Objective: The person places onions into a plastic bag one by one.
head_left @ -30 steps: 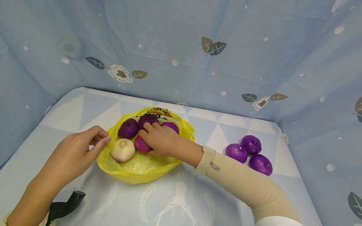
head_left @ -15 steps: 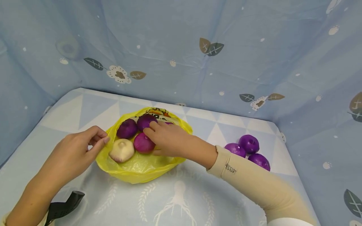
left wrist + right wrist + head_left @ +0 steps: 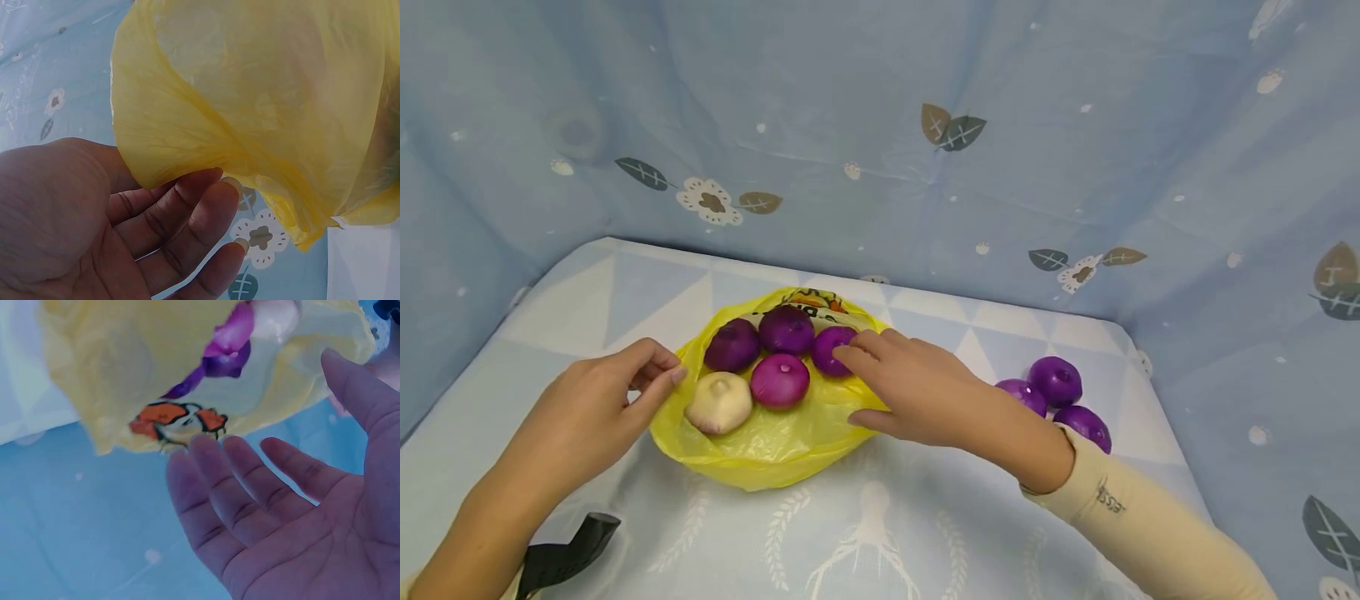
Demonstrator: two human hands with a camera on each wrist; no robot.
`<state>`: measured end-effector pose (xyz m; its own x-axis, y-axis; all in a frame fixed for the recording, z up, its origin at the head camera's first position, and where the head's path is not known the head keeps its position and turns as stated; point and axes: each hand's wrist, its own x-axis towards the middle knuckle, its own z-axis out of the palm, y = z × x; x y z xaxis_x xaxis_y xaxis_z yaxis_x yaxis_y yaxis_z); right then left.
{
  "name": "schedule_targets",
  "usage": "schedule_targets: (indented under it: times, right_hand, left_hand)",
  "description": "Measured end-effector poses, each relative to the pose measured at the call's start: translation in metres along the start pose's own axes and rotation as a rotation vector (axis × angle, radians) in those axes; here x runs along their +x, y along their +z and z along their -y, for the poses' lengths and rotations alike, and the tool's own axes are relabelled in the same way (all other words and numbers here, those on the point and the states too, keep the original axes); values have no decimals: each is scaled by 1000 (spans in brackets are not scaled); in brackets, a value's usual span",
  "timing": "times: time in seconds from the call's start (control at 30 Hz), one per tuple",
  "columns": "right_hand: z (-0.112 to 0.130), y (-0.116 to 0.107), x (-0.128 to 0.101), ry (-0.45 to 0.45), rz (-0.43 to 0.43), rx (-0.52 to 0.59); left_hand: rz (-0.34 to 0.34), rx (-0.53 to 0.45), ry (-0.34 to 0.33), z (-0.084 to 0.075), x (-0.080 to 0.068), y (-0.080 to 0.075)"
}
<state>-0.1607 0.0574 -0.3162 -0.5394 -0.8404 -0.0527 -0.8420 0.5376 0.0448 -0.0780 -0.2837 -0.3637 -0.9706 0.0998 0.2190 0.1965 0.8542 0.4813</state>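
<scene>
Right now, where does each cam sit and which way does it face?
Head: worn high, looking forward and down at the crinkled yellow plastic bag of round purple onions; both hands and forearms show.
Left wrist: under the left hand, facing the bag's edge, fingers pinching it.
Right wrist: under the right hand, facing the bag's printed side; open palm shows.
All three share the bag.
</scene>
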Motion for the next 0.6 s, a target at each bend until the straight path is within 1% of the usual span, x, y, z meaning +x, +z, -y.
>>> schedule_targets:
  times: [0.13, 0.23, 0.37, 0.5, 0.6]
  right_hand:
    - [-6, 4, -29, 41, -58, 29]
    - [-10, 7, -49, 83, -75, 58]
    - [-13, 13, -79, 141, -90, 55]
    - [-18, 24, -110, 192, -123, 46]
    - [-24, 35, -133, 262, -142, 64]
  left_hand:
    - [15, -12, -15, 0, 0, 1]
    - [12, -11, -12, 0, 1, 2]
    - [13, -13, -11, 0, 2, 4]
    - [19, -13, -6, 0, 4, 5]
    - [22, -17, -5, 0, 4, 6]
